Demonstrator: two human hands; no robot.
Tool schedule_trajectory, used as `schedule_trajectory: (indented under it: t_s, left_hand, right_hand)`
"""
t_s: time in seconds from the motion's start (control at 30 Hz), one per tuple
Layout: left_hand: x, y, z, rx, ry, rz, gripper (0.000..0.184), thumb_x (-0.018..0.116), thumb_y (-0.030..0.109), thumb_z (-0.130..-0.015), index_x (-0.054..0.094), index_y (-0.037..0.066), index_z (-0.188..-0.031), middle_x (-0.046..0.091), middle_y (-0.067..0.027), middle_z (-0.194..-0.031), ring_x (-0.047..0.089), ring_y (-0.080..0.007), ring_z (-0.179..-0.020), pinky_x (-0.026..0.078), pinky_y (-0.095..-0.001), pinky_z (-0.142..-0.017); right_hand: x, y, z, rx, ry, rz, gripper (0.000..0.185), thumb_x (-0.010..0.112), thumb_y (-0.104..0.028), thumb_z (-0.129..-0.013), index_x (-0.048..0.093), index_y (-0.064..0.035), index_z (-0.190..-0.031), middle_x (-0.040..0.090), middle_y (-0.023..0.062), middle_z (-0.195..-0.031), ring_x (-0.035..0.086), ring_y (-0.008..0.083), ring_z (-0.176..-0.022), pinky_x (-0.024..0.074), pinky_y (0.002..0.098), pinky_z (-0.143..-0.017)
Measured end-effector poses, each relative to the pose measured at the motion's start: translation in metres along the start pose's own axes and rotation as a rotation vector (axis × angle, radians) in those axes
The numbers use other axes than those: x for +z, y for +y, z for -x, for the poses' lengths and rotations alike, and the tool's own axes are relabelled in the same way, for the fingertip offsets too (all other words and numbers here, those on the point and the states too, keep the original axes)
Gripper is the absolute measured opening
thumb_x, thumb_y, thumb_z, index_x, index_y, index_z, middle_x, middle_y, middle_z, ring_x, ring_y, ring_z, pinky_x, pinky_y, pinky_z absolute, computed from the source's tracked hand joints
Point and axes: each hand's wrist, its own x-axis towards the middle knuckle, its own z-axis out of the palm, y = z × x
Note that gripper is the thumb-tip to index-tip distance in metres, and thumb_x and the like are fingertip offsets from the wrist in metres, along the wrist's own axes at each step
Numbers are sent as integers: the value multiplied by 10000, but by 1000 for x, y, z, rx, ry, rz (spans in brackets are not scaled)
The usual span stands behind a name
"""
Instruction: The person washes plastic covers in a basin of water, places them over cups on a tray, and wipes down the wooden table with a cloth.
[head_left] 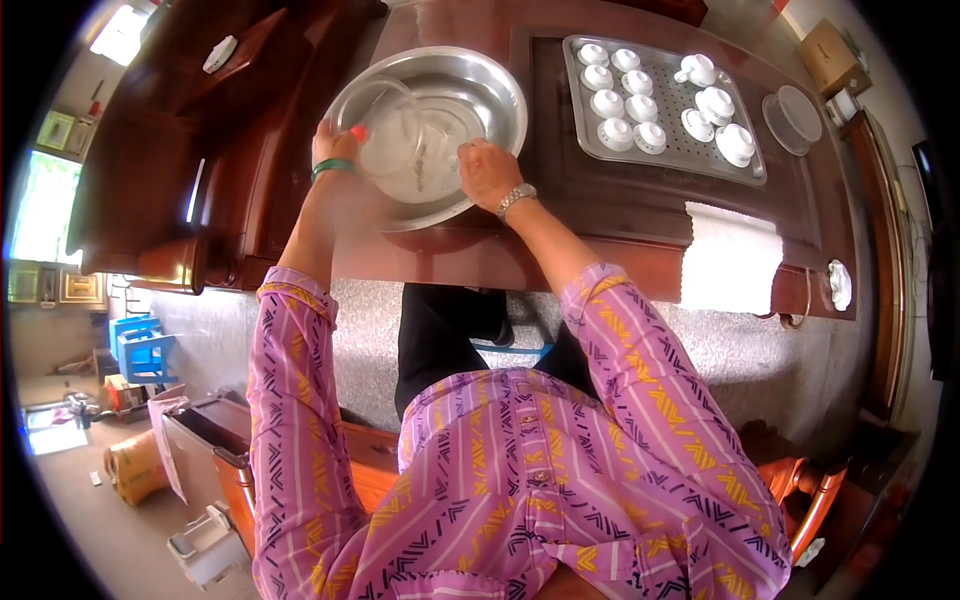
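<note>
A wide steel basin (pixel 505 95) with water in it stands on the dark wooden table (pixel 560 225). Inside it, at the left, is a clear round lid or bowl (pixel 385 125), tilted against the basin's side. My left hand (pixel 333 148), with a green bangle at the wrist, has its fingers wrapped on the rim of this clear piece, near a small red spot. My right hand (pixel 487 172), wearing a metal watch, is closed at the basin's right side; what it holds, if anything, is hidden.
Right of the basin, a perforated metal tray (pixel 675 172) holds several white cups and a small teapot (pixel 696 69). A round clear container (pixel 793 120) stands beyond it. A white cloth (pixel 732 260) hangs over the front edge. Blue stools (pixel 143 350) are at the far left.
</note>
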Motion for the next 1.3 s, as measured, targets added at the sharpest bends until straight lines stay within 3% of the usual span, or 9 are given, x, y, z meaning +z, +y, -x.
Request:
schedule_trajectory:
  t_s: [0.13,0.2,0.5,0.93,1.0,1.1,1.23,1.3]
  left_hand:
    - [-21,40,25,120,-8,-73,390,534,93,-749,556,109,-1138,590,-174,-1106,559,-329,-1025,454,-390,-850]
    - [-25,47,27,300,59,-65,365,516,86,-776,564,148,-1132,615,-174,-1039,563,-349,-998,449,-408,-847]
    - [-53,81,45,578,51,-46,342,467,9,-784,570,130,-1086,619,-210,-979,572,-390,-936,455,-436,-821]
    - [-74,88,57,730,39,-3,404,462,-53,-737,558,122,-1088,619,-210,-966,574,-404,-912,464,-436,-803]
    - [-74,87,59,788,58,-25,351,434,12,-808,562,124,-1115,626,-211,-924,607,-372,-856,476,-423,-751]
    - [-77,88,61,837,77,5,368,436,-11,-798,564,124,-1116,624,-204,-946,607,-372,-864,480,-417,-756]
    - [-76,84,52,702,47,88,399,448,-51,-733,579,112,-1074,615,-206,-975,574,-391,-926,464,-426,-803]
    - [-69,82,55,717,173,24,402,436,-51,-737,583,116,-1070,611,-202,-989,574,-384,-928,464,-426,-802]
  right_hand:
    - [0,0,1,17,-18,25,139,475,-93,-781,603,-38,-773,589,172,-837,605,351,-773,498,424,-678]
    - [1,0,1,1,-2,37,138,478,-104,-780,604,-48,-774,590,165,-840,604,348,-773,496,424,-681]
    - [-6,-3,1,11,-14,9,127,502,-127,-756,600,-48,-772,594,174,-849,597,355,-788,494,426,-698]
    - [-1,-3,-1,40,32,37,150,482,-128,-774,608,-47,-757,606,187,-858,607,352,-803,500,420,-699]
    - [-4,-4,0,59,6,50,165,470,-130,-783,612,-47,-766,607,183,-862,606,351,-802,500,421,-701]
    - [-2,-2,-1,33,41,62,162,473,-130,-782,611,-46,-769,609,176,-860,604,350,-801,499,423,-705]
    - [2,-1,-1,32,57,61,158,476,-131,-781,610,-48,-766,611,170,-855,602,346,-805,498,422,-707]
    - [0,-1,-1,32,51,85,151,480,-129,-777,606,-46,-766,610,171,-855,601,346,-809,498,422,-709]
